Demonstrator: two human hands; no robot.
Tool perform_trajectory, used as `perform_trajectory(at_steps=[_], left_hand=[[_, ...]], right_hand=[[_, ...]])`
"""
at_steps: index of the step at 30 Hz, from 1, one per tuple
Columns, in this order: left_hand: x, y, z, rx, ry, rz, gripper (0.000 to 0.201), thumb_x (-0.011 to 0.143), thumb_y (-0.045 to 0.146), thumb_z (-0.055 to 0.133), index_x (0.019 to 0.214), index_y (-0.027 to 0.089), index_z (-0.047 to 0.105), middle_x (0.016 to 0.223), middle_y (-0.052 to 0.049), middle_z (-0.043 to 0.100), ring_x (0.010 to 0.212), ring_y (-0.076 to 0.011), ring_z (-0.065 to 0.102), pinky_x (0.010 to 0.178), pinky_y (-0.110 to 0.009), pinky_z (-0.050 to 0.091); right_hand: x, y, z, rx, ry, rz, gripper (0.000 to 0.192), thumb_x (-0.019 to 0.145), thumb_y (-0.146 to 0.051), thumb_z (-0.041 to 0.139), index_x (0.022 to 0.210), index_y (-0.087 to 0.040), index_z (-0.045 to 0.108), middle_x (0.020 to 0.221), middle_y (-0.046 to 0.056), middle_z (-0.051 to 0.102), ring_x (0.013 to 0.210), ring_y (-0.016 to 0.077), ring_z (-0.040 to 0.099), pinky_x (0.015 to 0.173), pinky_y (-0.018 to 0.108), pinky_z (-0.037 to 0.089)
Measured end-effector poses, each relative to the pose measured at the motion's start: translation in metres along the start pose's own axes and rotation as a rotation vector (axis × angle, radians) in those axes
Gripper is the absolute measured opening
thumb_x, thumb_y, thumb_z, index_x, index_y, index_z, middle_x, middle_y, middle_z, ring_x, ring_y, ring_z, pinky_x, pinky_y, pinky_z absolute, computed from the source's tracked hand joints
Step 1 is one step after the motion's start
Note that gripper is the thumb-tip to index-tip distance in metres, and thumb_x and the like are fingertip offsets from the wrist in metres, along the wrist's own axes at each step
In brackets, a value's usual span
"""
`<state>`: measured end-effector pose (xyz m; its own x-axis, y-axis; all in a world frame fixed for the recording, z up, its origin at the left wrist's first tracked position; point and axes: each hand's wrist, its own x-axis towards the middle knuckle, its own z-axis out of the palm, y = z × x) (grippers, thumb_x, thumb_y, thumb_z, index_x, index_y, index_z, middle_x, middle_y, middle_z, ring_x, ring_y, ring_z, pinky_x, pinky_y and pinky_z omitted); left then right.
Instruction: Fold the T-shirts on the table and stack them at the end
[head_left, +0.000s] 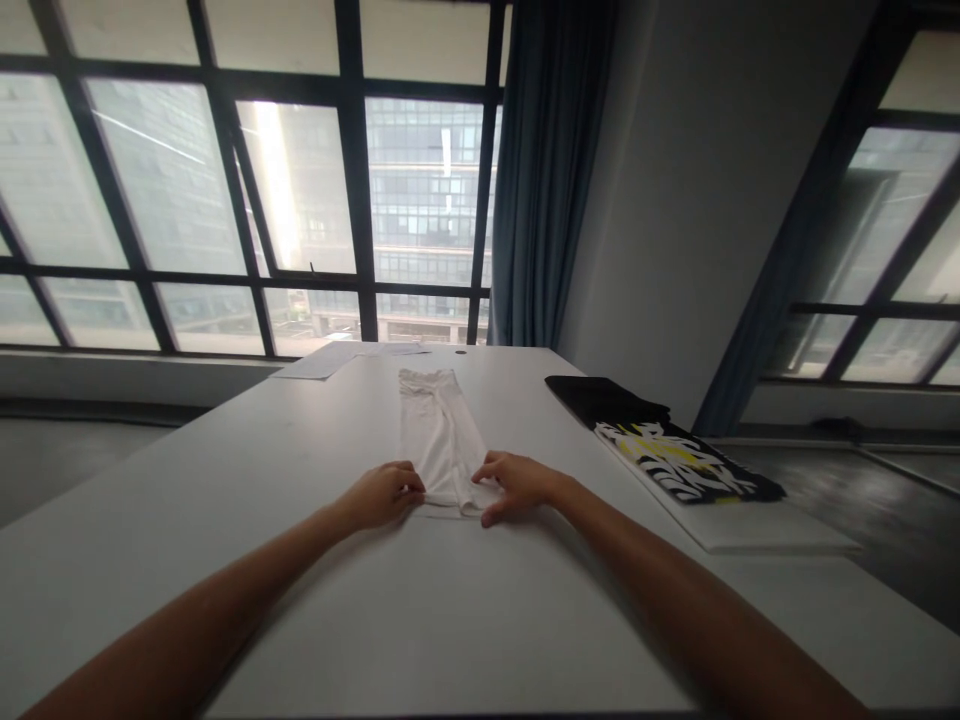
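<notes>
A white cloth garment (435, 430), folded long and narrow, lies on the white table with its gathered, band-like end pointing away from me. At its near left corner, my left hand (386, 495) has curled fingers pinching the hem. My right hand (517, 487) rests over the near right corner, thumb and fingers apart on the fabric. The garment's near edge runs between both hands, and its surface shows lengthwise creases.
Right of the garment, a black piece of clothing with a white and yellow print (675, 455) lies on a white board or folded sheet (772, 530) at the table's edge. Papers (319, 362) lie at the far left of the table (450, 620). Windows and a blue curtain (544, 180) stand beyond.
</notes>
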<state>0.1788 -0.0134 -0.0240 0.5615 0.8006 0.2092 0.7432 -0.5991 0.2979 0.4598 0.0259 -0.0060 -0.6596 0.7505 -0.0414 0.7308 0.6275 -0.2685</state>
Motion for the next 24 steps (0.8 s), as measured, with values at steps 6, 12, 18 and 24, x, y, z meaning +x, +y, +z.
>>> perform_trajectory(at_steps=[6, 12, 18, 24], left_hand=[[-0.011, -0.006, -0.018, 0.012, 0.114, -0.029, 0.035, 0.094, 0.036, 0.042, 0.087, 0.020, 0.071, 0.091, -0.007, 0.070, 0.078, -0.0179, 0.064, 0.075, -0.029, 0.048], [-0.026, -0.013, -0.046, 0.117, -0.001, -0.090, 0.029, 0.089, 0.040, 0.049, 0.078, 0.021, 0.070, 0.079, -0.003, 0.069, 0.072, -0.0176, 0.063, 0.068, -0.028, 0.046], [-0.023, 0.000, -0.027, 0.144, -0.025, -0.040, 0.037, 0.086, 0.054, 0.056, 0.099, 0.023, 0.072, 0.098, -0.004, 0.070, 0.085, -0.0205, 0.065, 0.074, -0.030, 0.048], [-0.008, 0.003, 0.011, 0.220, 0.036, 0.047, 0.025, 0.091, 0.038, 0.053, 0.094, 0.022, 0.072, 0.096, -0.007, 0.067, 0.091, -0.0234, 0.063, 0.079, -0.033, 0.048]], right_hand=[[-0.003, -0.011, 0.003, -0.076, -0.007, 0.061, 0.067, 0.070, -0.056, 0.078, 0.126, -0.023, 0.066, 0.126, 0.012, 0.060, 0.108, 0.0285, 0.062, 0.093, 0.034, 0.047], [-0.011, -0.007, 0.006, -0.067, 0.024, 0.044, 0.066, 0.070, -0.056, 0.078, 0.124, -0.021, 0.068, 0.123, 0.013, 0.061, 0.104, 0.0280, 0.063, 0.092, 0.035, 0.048], [-0.009, -0.013, 0.012, -0.123, 0.186, -0.105, 0.055, 0.071, -0.057, 0.078, 0.111, -0.020, 0.074, 0.113, 0.013, 0.066, 0.103, 0.0296, 0.061, 0.096, 0.042, 0.044], [-0.002, -0.027, 0.024, -0.119, 0.236, -0.142, 0.034, 0.081, -0.046, 0.072, 0.097, -0.016, 0.075, 0.096, 0.010, 0.068, 0.086, 0.0222, 0.062, 0.081, 0.033, 0.044]])
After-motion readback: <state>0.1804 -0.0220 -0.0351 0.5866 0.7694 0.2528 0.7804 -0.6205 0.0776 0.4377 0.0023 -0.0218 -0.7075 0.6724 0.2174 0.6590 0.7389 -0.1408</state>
